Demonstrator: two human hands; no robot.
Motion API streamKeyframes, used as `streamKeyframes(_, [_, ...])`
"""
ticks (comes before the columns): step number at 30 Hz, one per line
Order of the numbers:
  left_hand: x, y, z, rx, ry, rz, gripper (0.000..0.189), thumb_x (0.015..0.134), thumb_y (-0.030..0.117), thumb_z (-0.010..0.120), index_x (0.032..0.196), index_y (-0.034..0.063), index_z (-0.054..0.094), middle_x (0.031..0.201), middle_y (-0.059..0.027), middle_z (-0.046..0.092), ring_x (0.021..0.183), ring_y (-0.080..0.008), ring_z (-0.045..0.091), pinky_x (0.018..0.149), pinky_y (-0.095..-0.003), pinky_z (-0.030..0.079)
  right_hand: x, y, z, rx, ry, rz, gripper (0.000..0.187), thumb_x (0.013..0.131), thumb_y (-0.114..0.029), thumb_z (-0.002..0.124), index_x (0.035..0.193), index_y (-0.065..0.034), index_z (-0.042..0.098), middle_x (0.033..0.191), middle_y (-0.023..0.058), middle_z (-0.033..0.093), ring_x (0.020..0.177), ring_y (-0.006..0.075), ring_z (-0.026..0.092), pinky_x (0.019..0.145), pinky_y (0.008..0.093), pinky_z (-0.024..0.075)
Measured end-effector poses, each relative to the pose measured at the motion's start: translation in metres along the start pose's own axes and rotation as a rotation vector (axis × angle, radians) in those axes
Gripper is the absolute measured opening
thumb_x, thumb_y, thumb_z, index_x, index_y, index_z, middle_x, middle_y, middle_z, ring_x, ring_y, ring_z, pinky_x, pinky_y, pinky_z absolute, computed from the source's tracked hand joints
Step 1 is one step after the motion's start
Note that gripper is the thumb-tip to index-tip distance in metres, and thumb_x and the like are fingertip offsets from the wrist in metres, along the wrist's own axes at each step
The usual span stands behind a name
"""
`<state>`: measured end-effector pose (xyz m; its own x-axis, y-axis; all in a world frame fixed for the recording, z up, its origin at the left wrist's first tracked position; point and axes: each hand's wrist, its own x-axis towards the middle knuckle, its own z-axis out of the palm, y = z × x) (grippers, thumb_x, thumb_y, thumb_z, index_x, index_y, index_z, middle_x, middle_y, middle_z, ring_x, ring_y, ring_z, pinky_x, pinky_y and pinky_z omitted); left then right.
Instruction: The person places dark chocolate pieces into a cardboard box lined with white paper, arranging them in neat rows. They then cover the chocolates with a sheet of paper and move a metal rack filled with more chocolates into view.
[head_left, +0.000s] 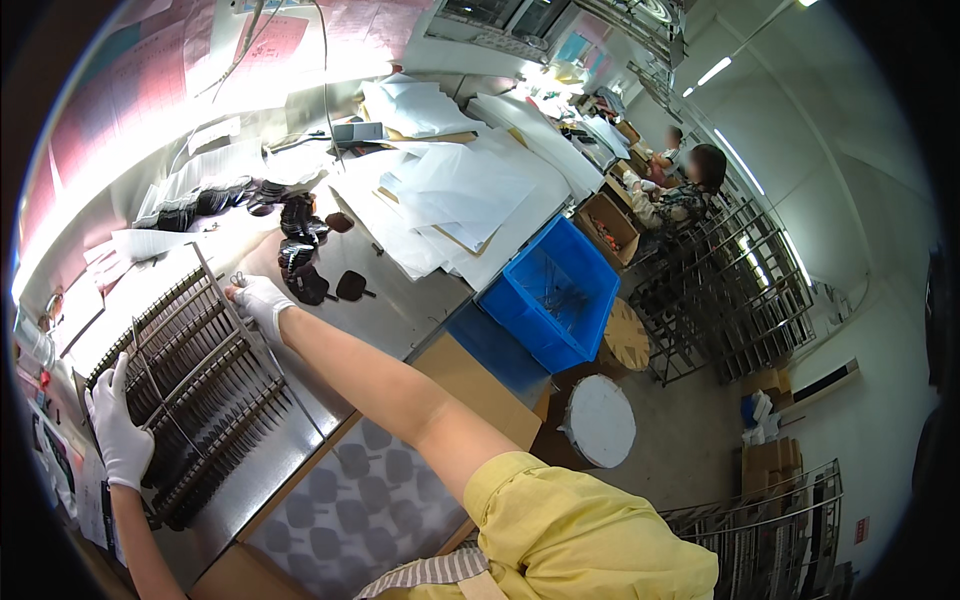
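A metal rack (202, 375) filled with rows of thin dark lenses rests tilted on the steel workbench (405, 307). My left hand (118, 435), in a white glove, lies against the rack's left side, its fingers around the edge bar. My right hand (259, 300), also gloved, is at the rack's upper right end bar, its fingertips pinched near a small metal wire or loop. Right of it stands a curved row of dark tabbed lenses (300, 255), with a single dark lens (351, 286) lying apart. More stacked lenses (202, 206) lie farther back.
White paper sheets (465, 187) are piled at the back. A blue plastic bin (551, 292) stands at the bench's right end, beside an open cardboard box (607, 225). Below the bench edge lies a tray of lenses (360, 502). Two people sit farther off near metal racks (720, 300).
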<state>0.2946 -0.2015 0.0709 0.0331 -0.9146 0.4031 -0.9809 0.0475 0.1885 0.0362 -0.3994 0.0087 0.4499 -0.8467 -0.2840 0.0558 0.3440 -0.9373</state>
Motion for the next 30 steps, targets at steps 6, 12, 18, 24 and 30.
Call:
streamKeyframes(6, [0.001, 0.0, -0.001, -0.006, -0.003, -0.004, 0.097, 0.054, -0.017, 0.049, 0.145, 0.0146, 0.042, 0.119, -0.0153, 0.05, 0.114, -0.0362, 0.047, 0.112, -0.0449, 0.029, -0.002, -0.003, -0.002, 0.072, 0.017, 0.02, 0.012, 0.099, -0.02, 0.056, 0.092, -0.0107, 0.059, 0.07, -0.0033, 0.053, 0.054, 0.0068, 0.044, 0.046, 0.0239, 0.036])
streamKeyframes(12, [0.0, 0.001, -0.001, 0.001, -0.01, -0.01, 0.096, 0.054, -0.016, 0.049, 0.145, 0.0143, 0.042, 0.119, -0.0154, 0.05, 0.114, -0.0365, 0.046, 0.112, -0.0447, 0.029, -0.006, -0.003, -0.002, 0.182, 0.023, -0.001, 0.012, 0.098, -0.021, 0.057, 0.091, -0.011, 0.059, 0.07, -0.0032, 0.054, 0.057, 0.0077, 0.048, 0.05, 0.0243, 0.0395])
streamKeyframes(18, [0.001, 0.001, -0.001, -0.006, 0.014, 0.02, 0.095, 0.054, -0.016, 0.049, 0.144, 0.0127, 0.043, 0.119, -0.0158, 0.05, 0.114, -0.0368, 0.047, 0.111, -0.044, 0.03, 0.0, 0.002, -0.007, 0.253, 0.017, 0.01, 0.009, 0.098, -0.019, 0.057, 0.093, -0.0121, 0.058, 0.078, -0.0027, 0.057, 0.063, 0.0086, 0.052, 0.056, 0.0259, 0.0447])
streamKeyframes(24, [0.0, 0.003, -0.003, 0.007, -0.003, -0.007, 0.095, 0.054, -0.016, 0.048, 0.144, 0.0123, 0.043, 0.118, -0.016, 0.05, 0.114, -0.0372, 0.047, 0.111, -0.0437, 0.03, 0.008, 0.012, -0.012, 0.31, 0.04, 0.027, 0.005, 0.098, -0.017, 0.058, 0.094, -0.013, 0.058, 0.084, -0.0029, 0.06, 0.075, 0.011, 0.06, 0.065, 0.0295, 0.0506])
streamKeyframes(30, [0.0, 0.0, -0.001, -0.009, 0.002, 0.005, 0.095, 0.053, -0.016, 0.047, 0.144, 0.0121, 0.043, 0.118, -0.0159, 0.05, 0.114, -0.0366, 0.047, 0.11, -0.0438, 0.03, 0.013, 0.016, -0.015, 0.386, 0.046, 0.025, 0.003, 0.097, -0.018, 0.057, 0.094, -0.0172, 0.058, 0.091, -0.0042, 0.064, 0.083, 0.0122, 0.064, 0.071, 0.031, 0.0532])
